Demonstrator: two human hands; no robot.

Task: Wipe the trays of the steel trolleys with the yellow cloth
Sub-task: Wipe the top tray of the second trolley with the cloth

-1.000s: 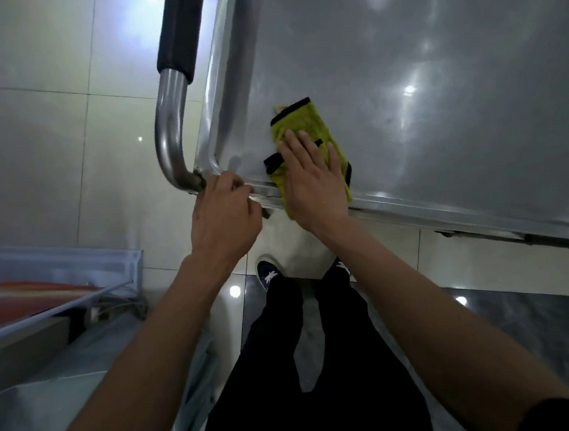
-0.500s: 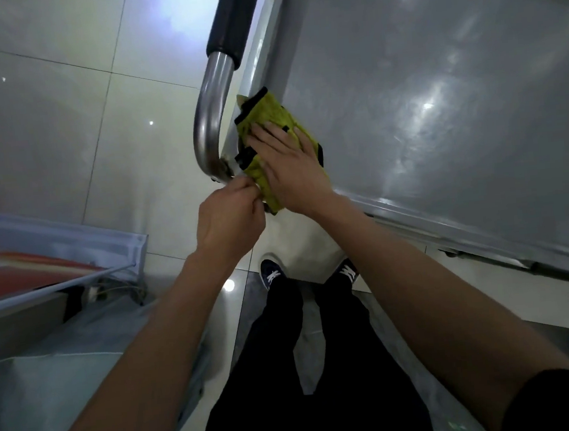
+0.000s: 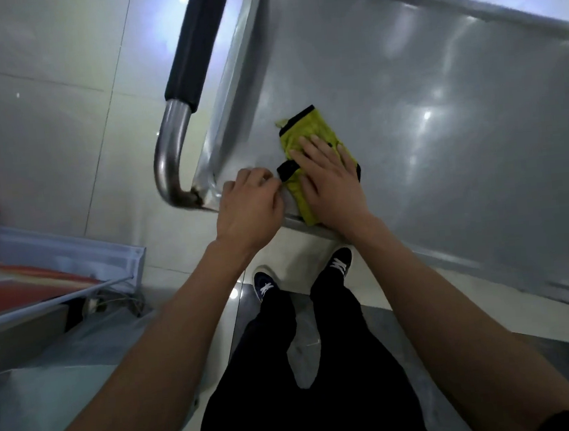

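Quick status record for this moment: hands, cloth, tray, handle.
right hand: flat on the cloth, fingers straight
left hand: fingers curled over the tray's near rim, by the corner
cloth: yellow, black-edged, on the tray near the corner, hanging over the rim
tray: steel, otherwise bare
handle: untouched, left of the tray

The steel trolley tray (image 3: 441, 133) carries a folded yellow cloth (image 3: 306, 127) near its corner.
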